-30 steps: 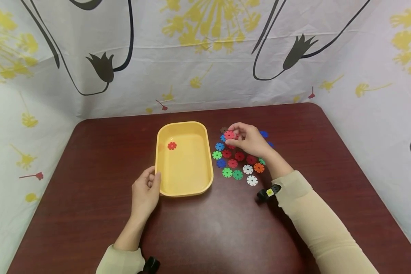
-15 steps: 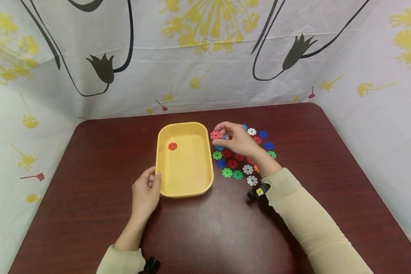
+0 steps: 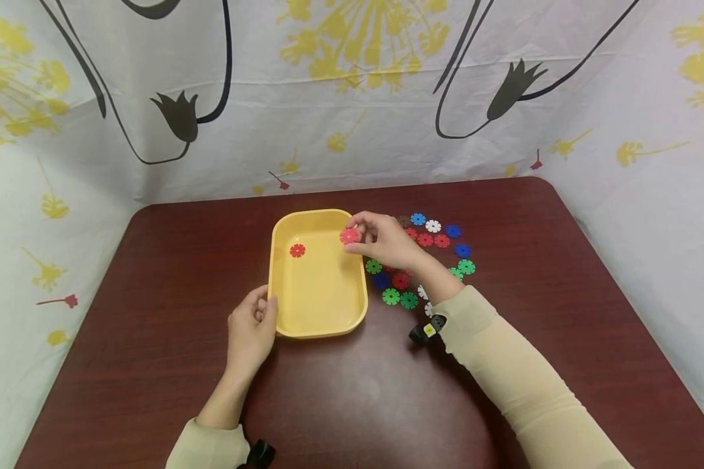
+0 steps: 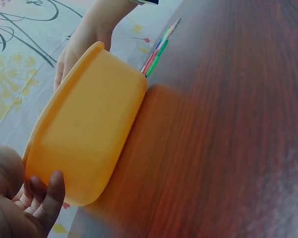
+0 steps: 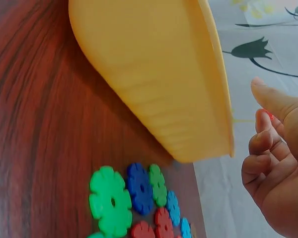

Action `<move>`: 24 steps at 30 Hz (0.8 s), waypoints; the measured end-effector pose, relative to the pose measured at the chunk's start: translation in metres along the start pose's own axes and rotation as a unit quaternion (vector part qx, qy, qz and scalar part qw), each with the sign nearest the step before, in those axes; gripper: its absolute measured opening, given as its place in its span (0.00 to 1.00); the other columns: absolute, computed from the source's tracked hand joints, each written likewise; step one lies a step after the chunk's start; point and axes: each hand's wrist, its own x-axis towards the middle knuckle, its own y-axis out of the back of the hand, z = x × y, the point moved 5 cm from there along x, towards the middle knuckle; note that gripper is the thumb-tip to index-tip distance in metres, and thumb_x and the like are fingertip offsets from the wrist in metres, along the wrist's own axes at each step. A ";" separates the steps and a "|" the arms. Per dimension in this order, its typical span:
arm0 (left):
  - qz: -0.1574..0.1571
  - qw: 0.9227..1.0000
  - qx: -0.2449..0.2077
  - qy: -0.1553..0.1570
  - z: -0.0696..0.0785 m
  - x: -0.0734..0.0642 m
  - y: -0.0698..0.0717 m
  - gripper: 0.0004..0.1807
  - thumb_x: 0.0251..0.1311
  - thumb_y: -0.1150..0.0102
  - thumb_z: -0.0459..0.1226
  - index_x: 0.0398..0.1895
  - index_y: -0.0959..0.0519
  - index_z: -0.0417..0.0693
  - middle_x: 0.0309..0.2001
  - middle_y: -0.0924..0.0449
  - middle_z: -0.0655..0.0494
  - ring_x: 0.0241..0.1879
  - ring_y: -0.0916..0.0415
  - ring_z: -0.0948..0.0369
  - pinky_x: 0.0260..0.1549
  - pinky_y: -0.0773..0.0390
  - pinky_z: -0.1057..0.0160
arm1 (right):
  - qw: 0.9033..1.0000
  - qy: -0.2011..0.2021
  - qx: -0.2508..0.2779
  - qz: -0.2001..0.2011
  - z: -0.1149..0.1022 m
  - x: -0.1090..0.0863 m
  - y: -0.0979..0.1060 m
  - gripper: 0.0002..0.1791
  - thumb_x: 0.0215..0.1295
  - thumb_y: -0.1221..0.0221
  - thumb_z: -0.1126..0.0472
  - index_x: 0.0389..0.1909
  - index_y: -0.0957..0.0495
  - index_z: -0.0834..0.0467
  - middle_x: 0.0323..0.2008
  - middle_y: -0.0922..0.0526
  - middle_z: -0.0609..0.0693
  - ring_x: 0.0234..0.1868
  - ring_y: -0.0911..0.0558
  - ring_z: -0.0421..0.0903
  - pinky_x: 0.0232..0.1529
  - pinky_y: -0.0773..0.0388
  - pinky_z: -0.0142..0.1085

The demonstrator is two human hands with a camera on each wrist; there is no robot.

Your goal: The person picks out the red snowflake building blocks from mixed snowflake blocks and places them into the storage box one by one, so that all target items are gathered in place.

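My right hand point(image 3: 387, 242) pinches a pinkish-red notched plastic disc point(image 3: 349, 236) between thumb and fingertips, over the far right rim of a yellow tray point(image 3: 319, 306). In the right wrist view, that hand's curled fingers hide most of the disc. A second red disc point(image 3: 297, 251) lies on the tray's floor, toward the far left. With thumb and fingers, my left hand point(image 3: 252, 329) grips the tray's near left rim; the left wrist view has the fingers point(image 4: 54, 198) against the tray's outer wall.
Right of the tray, several notched discs lie spread on the dark red-brown table point(image 3: 340, 404), including a green disc point(image 3: 390, 296), a blue disc point(image 3: 462, 251) and a white disc point(image 3: 433, 226). Some are hidden under the right forearm. A patterned cloth point(image 3: 340, 150) hangs behind the table.
My right hand has carried the pinkish-red disc leftward from above the loose discs to the tray's far right rim. The left hand and the tray stay in place.
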 end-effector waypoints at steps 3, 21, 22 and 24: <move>-0.002 1.000 0.000 0.000 0.000 0.000 0.000 0.14 0.70 0.44 0.30 0.54 0.19 0.33 0.22 0.28 0.52 0.19 0.35 0.66 0.18 0.34 0.72 | 1.000 0.002 -0.005 -0.003 -0.002 0.003 -0.007 0.18 0.61 0.28 0.61 0.50 0.20 0.60 0.33 0.22 0.51 0.25 0.30 0.46 0.27 0.31 0.33; -0.004 1.000 -0.001 0.004 0.001 0.000 -0.001 0.14 0.70 0.44 0.31 0.54 0.19 0.33 0.22 0.29 0.53 0.19 0.36 0.66 0.19 0.34 0.72 | 0.999 0.020 0.005 -0.040 -0.023 0.021 -0.042 0.20 0.59 0.27 0.62 0.50 0.20 0.61 0.34 0.21 0.51 0.26 0.28 0.44 0.29 0.30 0.33; -0.004 1.000 0.000 0.004 0.000 0.000 -0.001 0.14 0.70 0.44 0.31 0.54 0.19 0.33 0.22 0.29 0.53 0.19 0.36 0.66 0.19 0.34 0.72 | 0.999 0.018 0.006 -0.044 -0.023 0.022 -0.044 0.20 0.59 0.27 0.62 0.50 0.20 0.62 0.34 0.22 0.51 0.26 0.28 0.43 0.29 0.30 0.32; -0.003 1.000 0.001 0.003 0.000 0.000 -0.001 0.14 0.70 0.44 0.31 0.54 0.19 0.33 0.22 0.29 0.53 0.20 0.36 0.66 0.19 0.34 0.72 | 0.998 0.014 0.007 -0.054 -0.025 0.024 -0.049 0.20 0.60 0.27 0.61 0.51 0.20 0.62 0.34 0.22 0.51 0.26 0.29 0.43 0.29 0.30 0.31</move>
